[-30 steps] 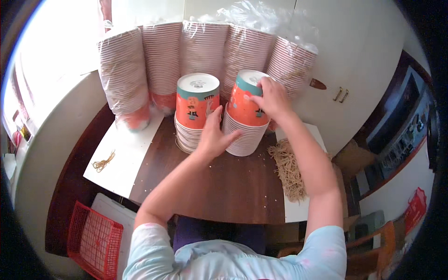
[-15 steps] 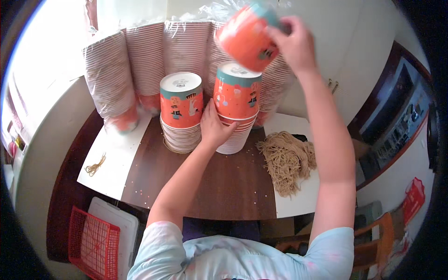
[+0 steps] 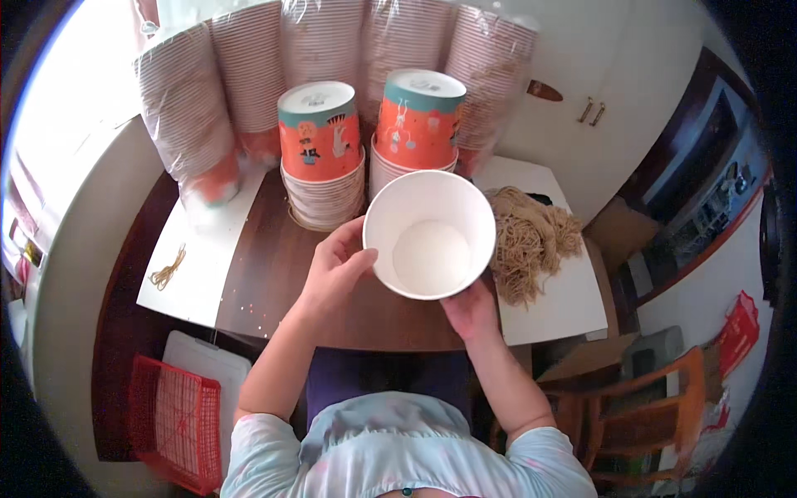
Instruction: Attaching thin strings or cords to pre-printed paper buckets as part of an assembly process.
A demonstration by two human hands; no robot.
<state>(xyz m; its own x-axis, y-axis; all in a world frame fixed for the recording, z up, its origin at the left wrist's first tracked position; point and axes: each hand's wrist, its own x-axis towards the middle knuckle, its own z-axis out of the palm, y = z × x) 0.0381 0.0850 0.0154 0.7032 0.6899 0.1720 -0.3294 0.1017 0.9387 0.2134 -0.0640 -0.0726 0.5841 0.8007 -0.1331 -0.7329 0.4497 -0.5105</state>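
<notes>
A large paper bucket (image 3: pixel 429 236) is held up over the table with its white inside facing me. My left hand (image 3: pixel 334 261) grips its left side, thumb over the rim. My right hand (image 3: pixel 471 312) supports it from below at the right; most of those fingers are hidden behind it. Behind stand two stacks of upside-down orange and teal paper buckets, a left stack (image 3: pixel 319 141) and a right stack (image 3: pixel 422 124). Cord or bands lie around the lower rims of the left stack.
Tall plastic-wrapped stacks of buckets (image 3: pixel 324 62) line the back of the table (image 3: pixel 274 274). A heap of tan strings (image 3: pixel 531 241) lies at the right, a small string bundle (image 3: pixel 168 267) at the left. A red basket (image 3: pixel 176 415) and a wooden chair (image 3: pixel 639 415) stand below.
The bucket came down from above the right stack and turned so its opening faces me. My left hand left the right stack and took hold of the bucket too.
</notes>
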